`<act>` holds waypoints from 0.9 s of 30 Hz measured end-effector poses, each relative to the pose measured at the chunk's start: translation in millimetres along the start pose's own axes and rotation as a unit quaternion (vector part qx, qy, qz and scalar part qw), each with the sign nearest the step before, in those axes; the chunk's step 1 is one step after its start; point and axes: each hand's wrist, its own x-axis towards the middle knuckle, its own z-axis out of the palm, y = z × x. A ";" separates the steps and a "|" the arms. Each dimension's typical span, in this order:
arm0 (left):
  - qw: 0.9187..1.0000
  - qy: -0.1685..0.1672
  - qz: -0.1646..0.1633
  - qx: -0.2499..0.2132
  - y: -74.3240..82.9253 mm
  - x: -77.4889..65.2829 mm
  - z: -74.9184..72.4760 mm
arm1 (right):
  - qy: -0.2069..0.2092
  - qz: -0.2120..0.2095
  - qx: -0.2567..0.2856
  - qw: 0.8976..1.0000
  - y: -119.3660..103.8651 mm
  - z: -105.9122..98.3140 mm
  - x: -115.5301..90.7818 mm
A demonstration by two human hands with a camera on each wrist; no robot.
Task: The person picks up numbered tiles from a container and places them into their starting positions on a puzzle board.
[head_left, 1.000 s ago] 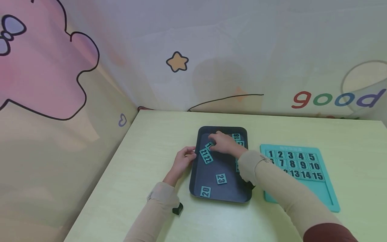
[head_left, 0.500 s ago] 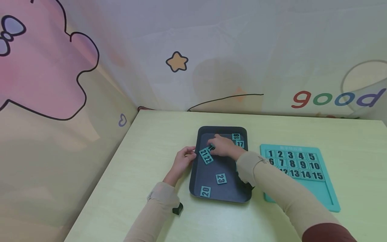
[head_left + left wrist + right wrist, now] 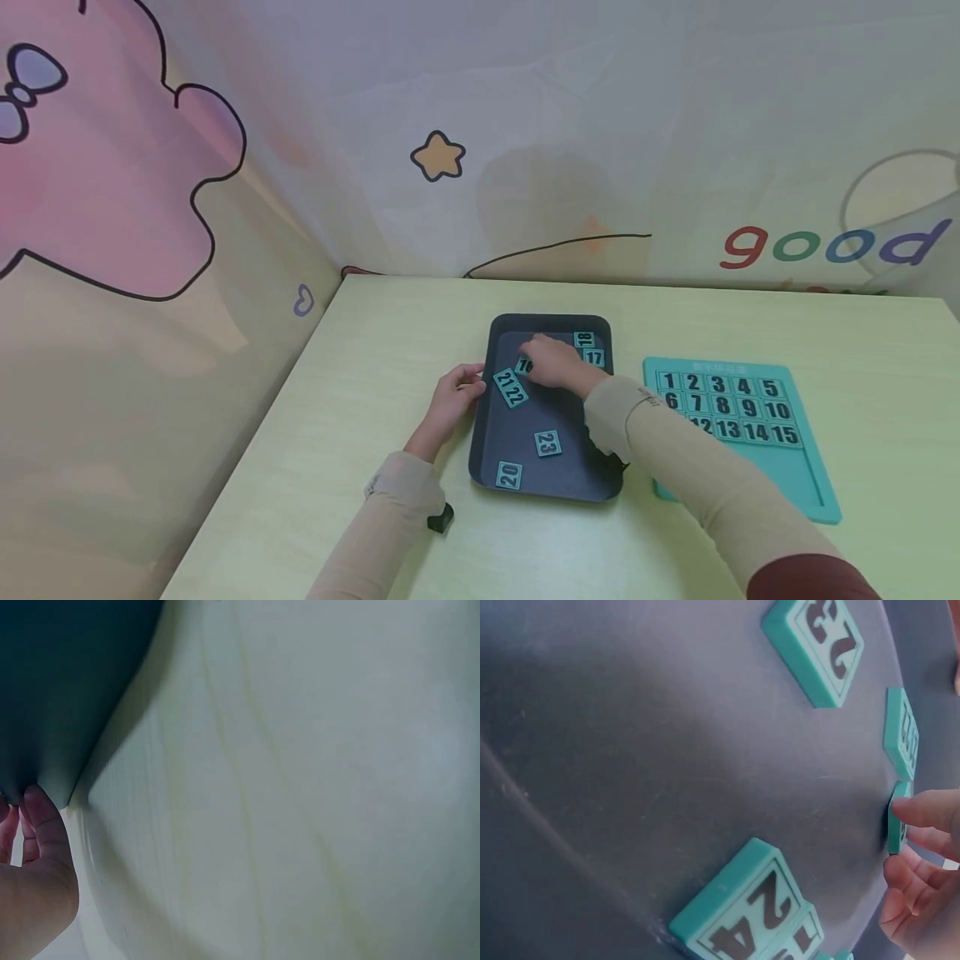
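Observation:
My right hand (image 3: 555,363) is over the upper part of a dark tray (image 3: 517,458), pinching a small teal number tile (image 3: 523,365) that reads 16. In the right wrist view, thumb and fingers are on this tile (image 3: 898,817), its face mostly turned away. Joined tiles 21 and 22 (image 3: 511,388) lie right beside it. My left hand (image 3: 453,400) holds the tray's left rim, and the left wrist view has thumb and fingertips at the edge of the tray (image 3: 67,697). Tile 23 (image 3: 547,443) and tile 20 (image 3: 508,476) lie lower in the tray.
Tile 18 (image 3: 583,339) and tile 17 (image 3: 594,357) lie along the tray's right side. Tile 24 (image 3: 742,922) shows in the right wrist view, hidden by my sleeve from above. A teal board (image 3: 787,483) right of the tray bears numbered tiles in rows.
My right hand has shifted slightly nearer, and the 16 tile between its fingers has turned so its number reads more upright. The left hand and the tray have stayed put.

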 end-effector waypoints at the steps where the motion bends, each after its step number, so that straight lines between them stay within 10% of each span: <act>1: 1.000 0.000 0.001 0.000 0.0 0.0 0.4 | 0.002 -0.001 0.003 1.000 0.2 -1.6 -0.3; 27: 1.000 -0.003 -0.001 -0.002 -0.6 0.3 1.0 | 0.042 -0.083 0.071 0.993 34.4 -59.1 -74.2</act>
